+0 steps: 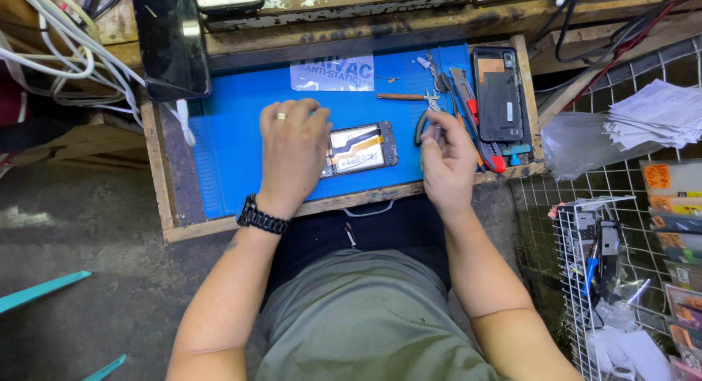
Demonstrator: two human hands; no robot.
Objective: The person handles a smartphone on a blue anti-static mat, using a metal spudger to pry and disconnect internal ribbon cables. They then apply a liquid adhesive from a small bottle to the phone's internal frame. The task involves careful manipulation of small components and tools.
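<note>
Two hands worked over one blue mat (241, 125) in the middle of the frame, laid on a worn wooden bench (170, 198). The left hand (292, 151), with one ring and one black wristwatch (259, 216), lay palm-down on the left end of one opened phone (360, 148); its fingers were spread and pressed flat, hiding that end of the phone. The right hand (446, 161) sat just right of the phone, its fingers closed on a small tool with dark looped handles (425, 121); the tool's tip was too small to make out. One second phone shell (499, 94) lay upright at the mat's upper right. Between it and the right hand lay a cluster of hand tools (468, 110), overlapping too much to count. One dark tablet-like slab (170, 41) leaned at upper left, cut off by the top edge. White cables (66, 52) tangled at the far left. One stack of papers (654, 114) lay at the right edge.
</note>
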